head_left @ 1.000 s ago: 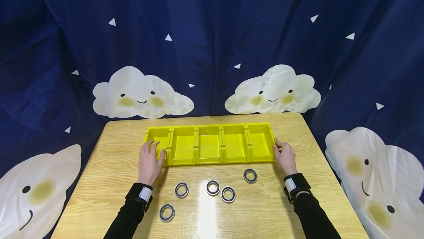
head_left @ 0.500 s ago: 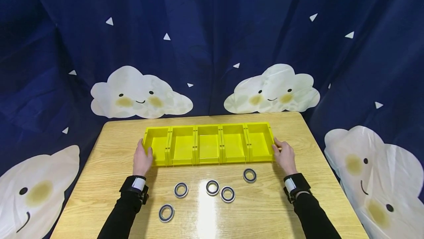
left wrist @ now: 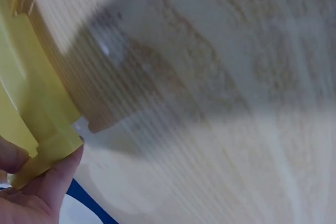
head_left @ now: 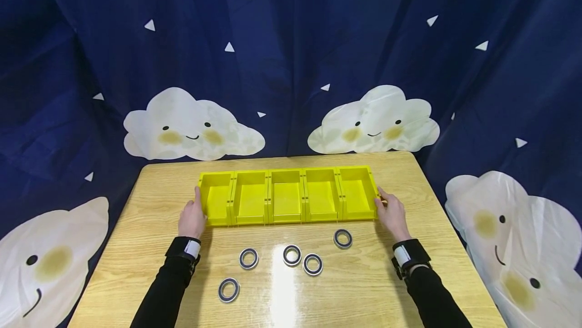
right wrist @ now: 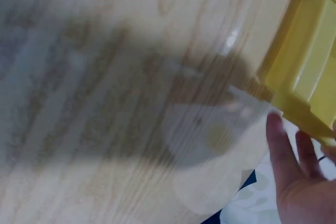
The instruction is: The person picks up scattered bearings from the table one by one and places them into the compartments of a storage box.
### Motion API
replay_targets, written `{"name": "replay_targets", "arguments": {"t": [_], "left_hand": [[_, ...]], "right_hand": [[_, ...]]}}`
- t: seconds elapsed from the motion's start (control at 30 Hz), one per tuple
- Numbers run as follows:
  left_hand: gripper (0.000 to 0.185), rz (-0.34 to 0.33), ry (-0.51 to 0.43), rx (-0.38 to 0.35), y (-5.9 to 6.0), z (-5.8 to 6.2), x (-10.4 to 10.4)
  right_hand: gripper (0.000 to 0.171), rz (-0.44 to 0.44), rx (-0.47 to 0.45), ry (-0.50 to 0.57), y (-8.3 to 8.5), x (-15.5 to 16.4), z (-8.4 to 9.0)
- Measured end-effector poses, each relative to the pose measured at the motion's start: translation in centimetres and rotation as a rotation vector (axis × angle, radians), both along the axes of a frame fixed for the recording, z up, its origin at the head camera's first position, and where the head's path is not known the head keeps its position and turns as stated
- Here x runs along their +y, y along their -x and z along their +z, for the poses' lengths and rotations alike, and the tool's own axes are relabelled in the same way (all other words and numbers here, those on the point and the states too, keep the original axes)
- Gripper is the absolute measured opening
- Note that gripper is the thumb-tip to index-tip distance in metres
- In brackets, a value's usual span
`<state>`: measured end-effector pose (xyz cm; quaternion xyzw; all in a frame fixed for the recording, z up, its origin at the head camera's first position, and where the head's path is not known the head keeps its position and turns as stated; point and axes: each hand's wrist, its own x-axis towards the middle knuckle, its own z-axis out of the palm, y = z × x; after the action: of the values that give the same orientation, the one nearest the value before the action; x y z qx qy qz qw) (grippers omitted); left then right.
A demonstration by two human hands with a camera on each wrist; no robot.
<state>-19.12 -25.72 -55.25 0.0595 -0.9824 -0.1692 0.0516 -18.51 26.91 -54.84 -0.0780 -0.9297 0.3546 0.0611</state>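
Note:
A row of several joined yellow storage bins (head_left: 286, 212) lies across the far part of the table, with nothing inside. My left hand (head_left: 192, 219) grips its left end; in the left wrist view the thumb (left wrist: 11, 156) is on the inner side of the wall and the fingers are outside. At the opposite end, my right hand (head_left: 393, 217) holds the right wall, fingers along the outside and thumb at the edge, partly cut off in the right wrist view. Nearer me lie loose ball bearings, including one at the right (head_left: 343, 238) and one at the front left (head_left: 229, 290).
Three more bearings lie between those, one at left (head_left: 248, 258), one in the middle (head_left: 292, 255) and one beside it (head_left: 312, 264). The wooden table (head_left: 136, 247) ends at a dark blue curtain (head_left: 291, 65) with cloud prints.
My left hand has moved left, from over the leftmost bin to its outer end, and now grips the wall there. The right hand has stayed at the right end. The bearings lie as before.

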Motion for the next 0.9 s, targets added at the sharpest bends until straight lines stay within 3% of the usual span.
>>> {"name": "replay_targets", "arguments": {"t": [0.2,0.3,0.4,0.67,0.9], "left_hand": [[0.086,0.020,0.046,-0.046,0.1,0.2,0.4],[0.084,0.021,0.053,-0.060,0.2,0.2,0.3],[0.082,0.018,0.056,-0.066,0.3,0.1,0.2],[0.083,0.019,0.067,-0.079,0.3,0.4,0.3],[0.083,0.019,0.064,-0.076,0.2,0.4,0.4]], "right_hand": [[0.042,-0.104,0.274,-0.043,-1.6,-0.8,-0.5],[0.034,-0.081,0.356,-0.074,-2.6,-1.5,-0.7],[0.032,-0.024,0.343,-0.089,-3.7,-2.5,-1.1],[0.040,0.151,0.185,-0.163,-6.5,-5.3,-2.8],[0.042,0.251,0.223,-0.225,-7.7,-6.9,-3.8]]}}
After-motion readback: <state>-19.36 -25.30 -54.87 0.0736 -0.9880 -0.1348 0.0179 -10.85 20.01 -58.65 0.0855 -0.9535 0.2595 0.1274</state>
